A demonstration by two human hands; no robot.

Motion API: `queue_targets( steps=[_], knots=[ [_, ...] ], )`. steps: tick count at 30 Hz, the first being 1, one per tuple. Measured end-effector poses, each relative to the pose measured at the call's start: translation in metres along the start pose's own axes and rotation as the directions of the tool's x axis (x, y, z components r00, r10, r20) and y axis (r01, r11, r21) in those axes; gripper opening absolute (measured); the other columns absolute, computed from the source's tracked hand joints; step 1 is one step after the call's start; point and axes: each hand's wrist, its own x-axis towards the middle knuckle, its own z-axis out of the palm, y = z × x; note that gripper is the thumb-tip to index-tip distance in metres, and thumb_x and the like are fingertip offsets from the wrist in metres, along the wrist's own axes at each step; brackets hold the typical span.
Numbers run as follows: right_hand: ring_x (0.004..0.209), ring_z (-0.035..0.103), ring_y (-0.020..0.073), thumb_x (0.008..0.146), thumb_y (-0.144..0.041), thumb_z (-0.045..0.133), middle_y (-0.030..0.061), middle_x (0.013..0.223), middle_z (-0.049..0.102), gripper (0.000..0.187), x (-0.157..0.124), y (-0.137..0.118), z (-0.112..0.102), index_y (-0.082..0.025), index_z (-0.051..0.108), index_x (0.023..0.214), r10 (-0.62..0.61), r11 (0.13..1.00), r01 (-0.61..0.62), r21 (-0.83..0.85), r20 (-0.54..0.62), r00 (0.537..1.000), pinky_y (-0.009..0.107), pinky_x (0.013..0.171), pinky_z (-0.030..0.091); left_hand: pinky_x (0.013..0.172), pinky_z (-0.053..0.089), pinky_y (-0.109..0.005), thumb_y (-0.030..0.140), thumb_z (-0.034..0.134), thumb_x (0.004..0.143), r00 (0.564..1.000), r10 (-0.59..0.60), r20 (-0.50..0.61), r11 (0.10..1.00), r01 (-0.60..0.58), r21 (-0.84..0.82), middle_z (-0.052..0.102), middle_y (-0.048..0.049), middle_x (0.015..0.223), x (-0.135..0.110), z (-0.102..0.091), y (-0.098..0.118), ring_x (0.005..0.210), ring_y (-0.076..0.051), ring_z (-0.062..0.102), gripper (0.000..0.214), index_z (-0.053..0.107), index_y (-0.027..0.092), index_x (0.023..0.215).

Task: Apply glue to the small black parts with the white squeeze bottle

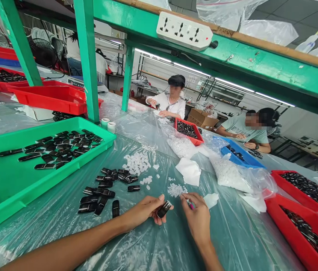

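My left hand (pixel 155 210) grips a small black part (pixel 164 209) with a shiny end, between thumb and fingers, above the plastic-covered table. Just to the right, my right hand (pixel 197 214) is curled with its fingertips together beside a heap of tiny white pieces (pixel 176 189). A bit of pink and teal shows inside its fingers; what it belongs to is hidden. Left of my hands lie several loose black parts (pixel 99 194) of the same look. Behind them is a spread of larger white pieces (pixel 137 163).
A green tray (pixel 29 192) with black parts stands at left. Red trays (pixel 288 222) are at right, beside bags of white pieces (pixel 229 175). A crumpled white sheet (pixel 188 172) lies ahead. A green shelf frame (pixel 93 75) rises in front. Two people (pixel 173 99) work across the table.
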Motion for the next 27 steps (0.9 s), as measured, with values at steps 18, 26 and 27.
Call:
queue_targets(
  steps=[18, 26, 27],
  knots=[
    [0.075, 0.064, 0.0168, 0.08, -0.018, 0.06, 0.0016, 0.08, 0.069, 0.009, -0.023, -0.038, 0.001, -0.022, 0.067, 0.084, -0.103, 0.909, 0.096, 0.406, -0.005, 0.995, 0.027, 0.068, 0.05, 0.066, 0.043, -0.025, 0.056, 0.047, 0.083, 0.996, 0.063, 0.069, 0.983, -0.074, 0.171, 0.058, -0.0038, 0.071, -0.003, -0.001, 0.001, 0.062, -0.013, 0.052, 0.048, 0.063, 0.012, 0.074],
    [0.075, 0.064, 0.0172, 0.079, -0.014, 0.059, 0.0019, 0.08, 0.068, 0.012, -0.024, -0.04, -0.001, -0.022, 0.066, 0.085, -0.197, 0.914, 0.208, 0.349, -0.067, 0.978, 0.029, 0.068, 0.051, 0.066, 0.043, -0.025, 0.054, 0.047, 0.084, 0.99, 0.099, 0.098, 0.98, -0.113, 0.161, 0.057, -0.004, 0.072, -0.004, -0.001, 0.001, 0.063, -0.013, 0.051, 0.046, 0.064, 0.012, 0.081],
    [0.075, 0.064, 0.0173, 0.079, -0.013, 0.059, 0.0019, 0.081, 0.068, 0.013, -0.024, -0.04, -0.001, -0.022, 0.066, 0.086, -0.21, 0.914, 0.222, 0.339, -0.071, 0.975, 0.029, 0.068, 0.051, 0.065, 0.042, -0.025, 0.055, 0.047, 0.083, 0.99, 0.1, 0.096, 0.98, -0.115, 0.163, 0.057, -0.0038, 0.072, -0.003, 0.0, 0.001, 0.063, -0.013, 0.051, 0.046, 0.064, 0.012, 0.08]
  ],
)
